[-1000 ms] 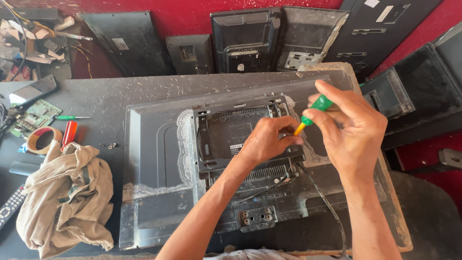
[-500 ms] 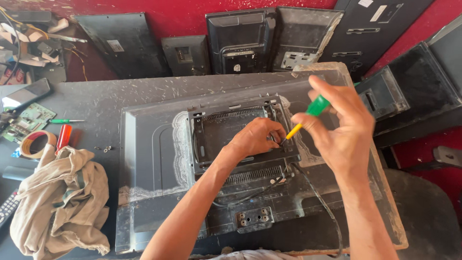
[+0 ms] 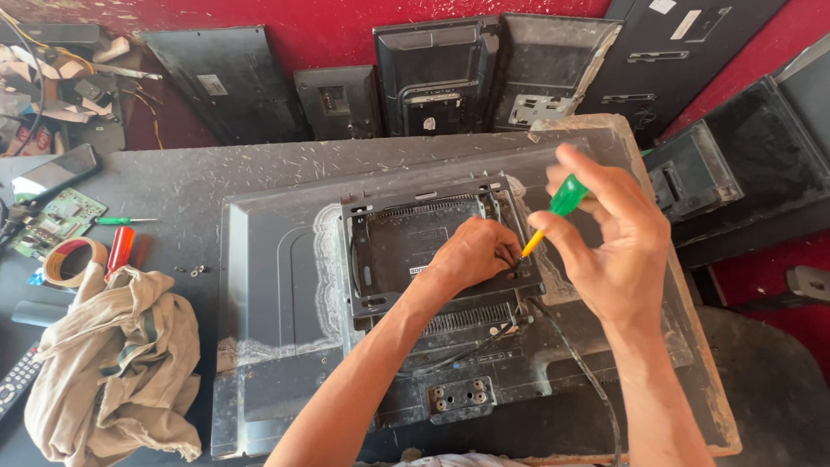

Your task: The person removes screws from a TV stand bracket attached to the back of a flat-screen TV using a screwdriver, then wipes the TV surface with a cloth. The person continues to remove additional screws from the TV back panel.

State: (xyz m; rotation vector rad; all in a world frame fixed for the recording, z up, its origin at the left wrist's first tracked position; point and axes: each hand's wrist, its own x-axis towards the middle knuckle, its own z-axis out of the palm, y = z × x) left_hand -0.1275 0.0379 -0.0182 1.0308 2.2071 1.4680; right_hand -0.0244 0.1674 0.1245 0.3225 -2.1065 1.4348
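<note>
A flat television (image 3: 277, 346) lies face down on the dark table, its dusty grey back up. A black metal wall bracket (image 3: 363, 277) is fixed to the raised middle part. My left hand (image 3: 474, 252) rests on the bracket's right side, fingers curled at a corner by the screwdriver tip. My right hand (image 3: 618, 246) holds a small screwdriver (image 3: 553, 212) with a green handle and yellow shaft, angled down-left toward that corner. A black cable (image 3: 588, 376) runs from the set's back toward the near edge.
A crumpled beige cloth (image 3: 112, 372) lies at the left, with a tape roll (image 3: 69, 259), a red-handled tool (image 3: 119, 249), a small green screwdriver (image 3: 121, 221), a circuit board (image 3: 56, 223) and two loose screws (image 3: 197, 271). Several television back covers (image 3: 432, 78) lean on the red wall.
My right hand has lifted and drawn back a little with the screwdriver, fingers spreading. My left hand stays on the bracket's right side. The view has shifted slightly.
</note>
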